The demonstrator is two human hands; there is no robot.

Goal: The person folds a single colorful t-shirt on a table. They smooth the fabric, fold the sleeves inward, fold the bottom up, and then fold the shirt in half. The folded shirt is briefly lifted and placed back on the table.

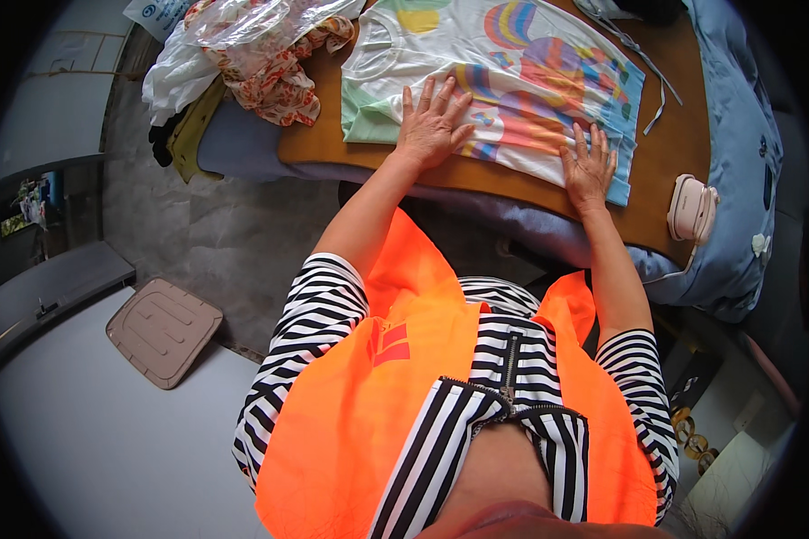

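A white T-shirt with rainbow prints and pale green and blue parts lies on a brown board or mat, its neckline towards the left. My left hand rests flat on the near side of the shirt, left of its middle, fingers spread. Near the shirt's blue hem, my right hand presses down with its fingers a little apart. Neither hand grips anything. A small pale pink iron with a cord stands at the board's right corner, to the right of my right hand.
Crumpled clothes, among them a floral cloth, lie at the left under clear plastic. White ties lie behind the shirt. Blue cloth extends beyond the board. A brown plastic lid is at the lower left.
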